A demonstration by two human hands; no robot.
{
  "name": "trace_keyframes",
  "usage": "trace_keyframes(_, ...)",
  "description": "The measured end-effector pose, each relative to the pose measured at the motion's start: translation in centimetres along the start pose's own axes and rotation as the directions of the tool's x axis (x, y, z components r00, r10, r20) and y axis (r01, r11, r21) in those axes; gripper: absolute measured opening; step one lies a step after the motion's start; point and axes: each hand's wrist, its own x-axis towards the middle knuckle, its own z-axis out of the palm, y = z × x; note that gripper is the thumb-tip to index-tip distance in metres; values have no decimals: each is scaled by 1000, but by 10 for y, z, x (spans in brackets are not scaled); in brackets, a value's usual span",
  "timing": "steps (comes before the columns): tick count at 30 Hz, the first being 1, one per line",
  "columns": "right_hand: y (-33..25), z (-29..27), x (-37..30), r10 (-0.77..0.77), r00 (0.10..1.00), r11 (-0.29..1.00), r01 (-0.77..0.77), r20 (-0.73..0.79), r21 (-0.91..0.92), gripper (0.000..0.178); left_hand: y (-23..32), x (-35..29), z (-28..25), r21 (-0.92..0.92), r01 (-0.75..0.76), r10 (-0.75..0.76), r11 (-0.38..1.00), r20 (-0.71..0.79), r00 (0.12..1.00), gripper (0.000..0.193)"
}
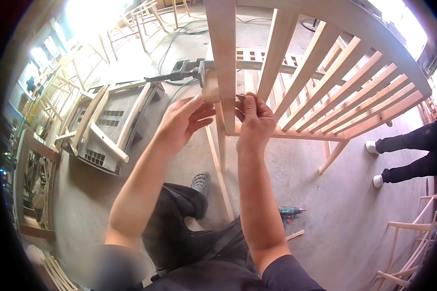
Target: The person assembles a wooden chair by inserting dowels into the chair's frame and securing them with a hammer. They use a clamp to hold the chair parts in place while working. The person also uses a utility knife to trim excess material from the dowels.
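Note:
A pale wooden slatted bench frame (289, 63) stands before me, its thick upright post (223, 53) between my hands. A dark bar clamp (184, 72) presses a small wood block (210, 87) against the post's left side. Just below the clamp, my left hand (182, 121) is open, fingers apart and slightly bent, its thumb and fingertips close to the block. I cannot tell whether they touch it. To the right of the post, my right hand (255, 116) is closed in a pinch around something small and dark, too hidden to name.
On the left, a pallet (114, 121) carries curved wooden chair parts. A cordless drill (291, 211) and a wood strip (294, 235) lie on the floor at right. Another person's legs (408, 150) are at far right. A green hose (167, 48) winds behind; wooden chair frames (408, 237) stand lower right.

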Motion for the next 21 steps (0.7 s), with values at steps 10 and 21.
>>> trace_keyframes(10, 6, 9, 7, 67, 998, 997, -68, -22, -46, 18, -25, 19, 20, -354, -4, -56, 935, -157, 986, 36)
trace_keyframes(21, 24, 13, 9, -25, 999, 994, 29, -37, 101, 22, -18, 13, 25, -295, -29, -24, 955, -176, 984, 35)
